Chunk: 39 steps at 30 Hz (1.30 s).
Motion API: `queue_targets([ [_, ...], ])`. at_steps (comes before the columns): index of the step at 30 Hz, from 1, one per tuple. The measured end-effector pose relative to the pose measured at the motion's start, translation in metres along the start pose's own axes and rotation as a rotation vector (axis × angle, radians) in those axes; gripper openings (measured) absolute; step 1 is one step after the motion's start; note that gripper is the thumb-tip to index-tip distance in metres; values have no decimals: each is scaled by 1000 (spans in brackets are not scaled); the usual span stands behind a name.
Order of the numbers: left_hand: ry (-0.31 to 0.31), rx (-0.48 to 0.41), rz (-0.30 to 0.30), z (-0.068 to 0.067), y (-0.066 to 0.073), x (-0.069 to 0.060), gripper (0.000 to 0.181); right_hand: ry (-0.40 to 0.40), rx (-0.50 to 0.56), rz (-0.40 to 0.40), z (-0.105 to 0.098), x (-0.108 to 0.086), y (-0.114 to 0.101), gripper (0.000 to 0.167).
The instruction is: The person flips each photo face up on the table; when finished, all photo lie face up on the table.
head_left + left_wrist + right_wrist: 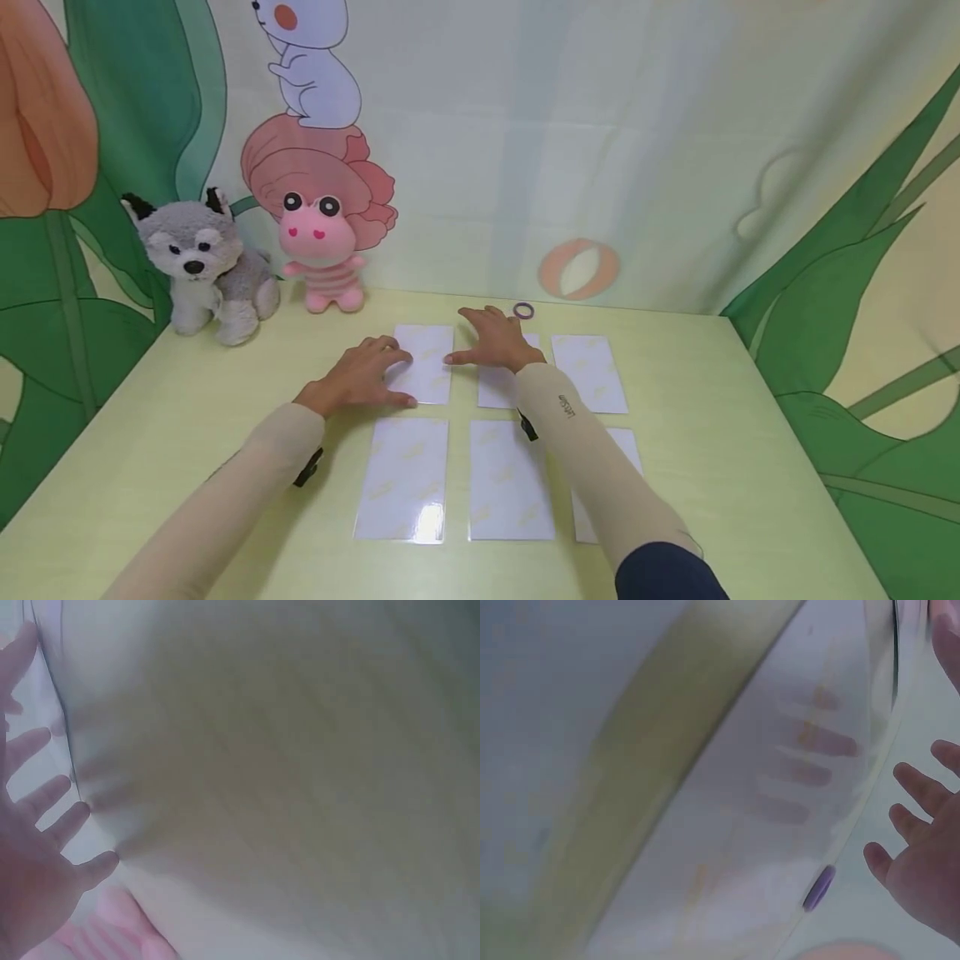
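My left hand [363, 375] is at the left side of the back-left white card [427, 358], fingers by its left edge and thumb near its front edge. My right hand [491, 337] hovers over the back-middle card [495, 389], its thumb near the right edge of the back-left card. In both wrist views the fingers are spread and grip nothing. Whether any fingertip touches a card cannot be told. The right forearm partly hides the front-right card [627, 442]. A back-right card [588, 375], a front-left card [405, 475] and a front-middle card [510, 483] lie flat.
A purple ring [523, 311] lies at the table's back edge, beyond the right hand. A grey plush dog [206, 267] and a pink plush toy [322, 254] sit at the back left. Behind the pale yellow table [705, 433] hangs a printed curtain [637, 150].
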<state>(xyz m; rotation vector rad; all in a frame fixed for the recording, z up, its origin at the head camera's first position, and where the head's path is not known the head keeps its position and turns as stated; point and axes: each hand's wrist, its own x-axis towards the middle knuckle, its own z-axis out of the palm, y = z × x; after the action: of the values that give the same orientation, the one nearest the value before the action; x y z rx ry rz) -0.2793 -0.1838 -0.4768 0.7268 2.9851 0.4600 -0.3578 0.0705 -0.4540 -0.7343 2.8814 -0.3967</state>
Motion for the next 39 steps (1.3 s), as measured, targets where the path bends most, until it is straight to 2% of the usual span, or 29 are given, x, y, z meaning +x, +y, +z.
queue_targets([
  [6, 21, 32, 23, 0, 2, -1, 70, -46, 36, 21, 10, 11, -13, 93],
  [10, 35, 59, 27, -1, 2, -2, 69, -40, 33, 20, 13, 18, -20, 89],
  [16, 1, 57, -2, -2, 2, -1, 71, -13, 44, 1, 14, 29, -30, 83],
  [23, -12, 67, -3, -4, 4, -2, 71, 3, 71, -19, 18, 40, -34, 76],
  [31, -19, 69, -22, -5, 5, -1, 70, 65, 273, 28, 15, 42, -34, 59],
  [35, -26, 61, -23, -7, 7, -2, 70, 143, 443, 59, 12, 43, -33, 53],
  [39, -32, 55, -25, -7, 8, -2, 69, 201, 650, 114, 7, 40, -33, 59],
])
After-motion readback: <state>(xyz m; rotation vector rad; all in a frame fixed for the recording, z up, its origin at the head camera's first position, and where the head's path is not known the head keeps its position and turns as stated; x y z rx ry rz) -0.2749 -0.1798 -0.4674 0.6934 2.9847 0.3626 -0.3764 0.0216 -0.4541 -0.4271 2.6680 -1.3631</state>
